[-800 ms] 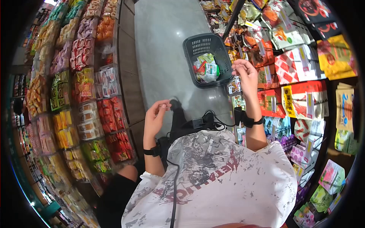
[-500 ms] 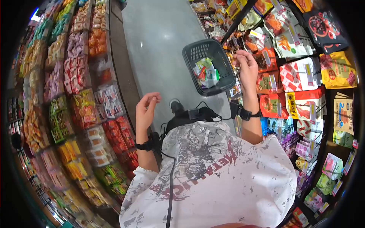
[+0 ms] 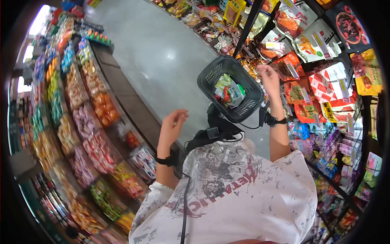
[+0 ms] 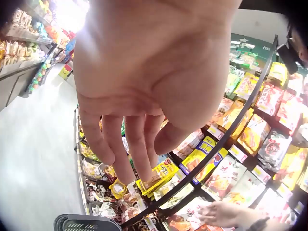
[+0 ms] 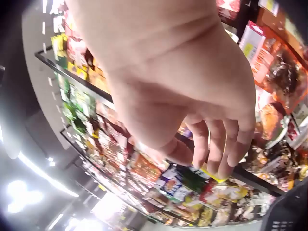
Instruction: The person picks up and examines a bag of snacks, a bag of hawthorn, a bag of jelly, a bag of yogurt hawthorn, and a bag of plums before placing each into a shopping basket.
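In the head view my left hand [image 3: 174, 124] hangs in the air over the aisle floor, its fingers loosely bent around nothing. My right hand [image 3: 269, 79] is beside the right rim of a dark plastic basket [image 3: 205, 87], fingers slack and holding nothing. Several packets [image 3: 227, 91], green, white and red, lie in the basket. A long black bar [image 3: 245, 34] rises from the basket's far end and runs out of the view. In the left wrist view the left fingers [image 4: 113, 149] dangle in front of packaged food.
Shelves of bagged snacks [image 3: 97, 150] curve along the left. On the right, a slanted rack of hanging food pouches [image 3: 308, 44] stands close beside the right hand. Grey floor [image 3: 158, 44] runs ahead between them. A black cable [image 3: 185, 207] trails down the shirt front.
The view has turned and the shelves have shifted. The basket appears lower and closer to the body. Both hands stay empty; the right hand keeps near the basket's right side.
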A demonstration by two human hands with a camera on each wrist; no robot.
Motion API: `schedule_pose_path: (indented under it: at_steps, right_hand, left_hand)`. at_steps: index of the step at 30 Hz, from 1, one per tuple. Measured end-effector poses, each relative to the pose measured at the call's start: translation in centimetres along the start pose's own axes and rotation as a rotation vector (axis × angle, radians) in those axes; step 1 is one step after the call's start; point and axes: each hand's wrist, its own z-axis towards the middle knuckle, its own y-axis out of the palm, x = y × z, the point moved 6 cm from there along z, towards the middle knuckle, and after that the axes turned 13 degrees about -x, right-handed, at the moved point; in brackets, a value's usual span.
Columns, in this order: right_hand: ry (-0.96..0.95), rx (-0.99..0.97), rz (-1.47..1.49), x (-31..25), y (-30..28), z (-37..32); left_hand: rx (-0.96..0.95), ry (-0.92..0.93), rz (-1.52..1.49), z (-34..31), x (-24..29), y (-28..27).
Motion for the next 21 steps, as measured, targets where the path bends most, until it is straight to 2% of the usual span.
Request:
schedule_pose_path:
  at_steps: [4,7,9,10,11,13,15,16,19,21]
  right_hand:
    - [0.229,-0.098,-0.109,15.8,1.8,5.9]
    - [0.447,-0.332,-0.228,28.0,4.4,7.7]
    - [0.83,-0.478,-0.192,26.8,6.6,6.6]
    - [0.931,-0.567,-0.179,27.7,7.8,6.8]
    - [1.002,-0.634,-0.195,32.4,8.8,6.5]
    - [1.133,-0.784,-0.233,41.9,10.8,5.8]
    - [1.123,-0.876,-0.397,54.6,12.9,5.4]
    - [1.173,-0.782,-0.512,56.7,12.9,5.3]
    - [1.249,-0.821,-0.517,62.9,14.8,5.8]
    - [1.354,-0.772,-0.479,66.3,15.4,5.2]
  left_hand:
    - [-0.066,-0.021,0.071,5.0,-1.3,-2.8]
    - [-0.108,-0.108,0.079,8.1,-2.8,-3.7]
    - [-0.188,-0.211,0.118,10.8,-4.8,-4.3]
    - [-0.247,-0.266,0.141,12.4,-6.5,-4.0]
    - [-0.306,-0.33,0.163,13.3,-8.4,-3.5]
    - [-0.435,-0.32,0.307,14.7,-12.0,-3.4]
    - [-0.526,-0.307,0.37,17.9,-15.9,-3.3]
    - [-0.498,-0.413,0.27,18.7,-17.8,-3.3]
    - [-0.493,-0.646,0.295,19.9,-23.2,-3.7]
    - [-0.521,-0.703,0.323,21.3,-24.7,-3.7]
